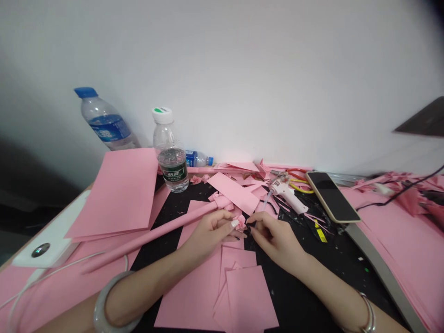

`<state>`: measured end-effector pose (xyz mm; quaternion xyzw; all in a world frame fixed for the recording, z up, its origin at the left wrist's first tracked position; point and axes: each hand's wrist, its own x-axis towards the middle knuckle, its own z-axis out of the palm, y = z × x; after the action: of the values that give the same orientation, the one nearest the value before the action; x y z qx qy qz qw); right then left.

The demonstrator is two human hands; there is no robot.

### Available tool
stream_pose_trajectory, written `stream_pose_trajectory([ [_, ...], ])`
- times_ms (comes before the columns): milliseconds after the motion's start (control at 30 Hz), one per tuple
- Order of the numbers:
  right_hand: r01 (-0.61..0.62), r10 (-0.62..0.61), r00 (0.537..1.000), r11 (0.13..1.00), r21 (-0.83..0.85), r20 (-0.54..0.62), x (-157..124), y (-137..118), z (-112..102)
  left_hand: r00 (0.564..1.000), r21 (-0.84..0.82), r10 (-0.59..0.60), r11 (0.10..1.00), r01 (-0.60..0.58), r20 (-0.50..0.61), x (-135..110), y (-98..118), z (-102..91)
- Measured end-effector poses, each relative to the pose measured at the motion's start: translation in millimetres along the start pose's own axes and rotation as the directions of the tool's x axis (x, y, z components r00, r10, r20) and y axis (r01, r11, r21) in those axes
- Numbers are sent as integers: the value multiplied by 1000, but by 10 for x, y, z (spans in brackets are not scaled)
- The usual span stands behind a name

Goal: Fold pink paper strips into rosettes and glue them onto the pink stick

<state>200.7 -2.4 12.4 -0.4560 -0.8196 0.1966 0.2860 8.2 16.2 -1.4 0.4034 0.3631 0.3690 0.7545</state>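
Observation:
My left hand (212, 231) rests on the black mat and pinches a small folded pink paper flower (240, 222) between thumb and fingertips. My right hand (274, 236) meets it from the right, fingertips pinched against the same little piece. A long rolled pink paper tube (152, 238) lies under my left hand and runs off to the lower left. Cut pink paper squares (243, 289) lie between my forearms. A pale bangle is on my left wrist and a thin bracelet on my right.
A white glue gun (287, 195), yellow-handled scissors (300, 184) and a phone (332, 196) lie right of the hands. Two water bottles (171, 155) (104, 120) stand at the back left, a small one (198, 159) lies by the wall. Pink sheets (121, 192) and scraps cover the table; a white charger box (52, 238) sits at the left edge.

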Motion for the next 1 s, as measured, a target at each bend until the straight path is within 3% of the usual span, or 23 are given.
stream_pose_trajectory([
  [133, 37, -37, 998, 999, 10, -54, 2, -26, -9, 1000, 4, -10, 1000, 10, -3, 3, -8, -15],
  [267, 90, -90, 996, 996, -10, 1, 6, -49, -16, 1000, 35, -3, 999, 2, 11, -6, 10, 3],
  [800, 40, -40, 999, 998, -38, -18, -12, -46, -7, 999, 143, 1, 990, -8, 49, -39, 13, 26],
  [1000, 49, -49, 999, 998, -39, -7, -19, -49, 13, 996, 204, 49, 977, -62, 70, -56, 11, 56],
])
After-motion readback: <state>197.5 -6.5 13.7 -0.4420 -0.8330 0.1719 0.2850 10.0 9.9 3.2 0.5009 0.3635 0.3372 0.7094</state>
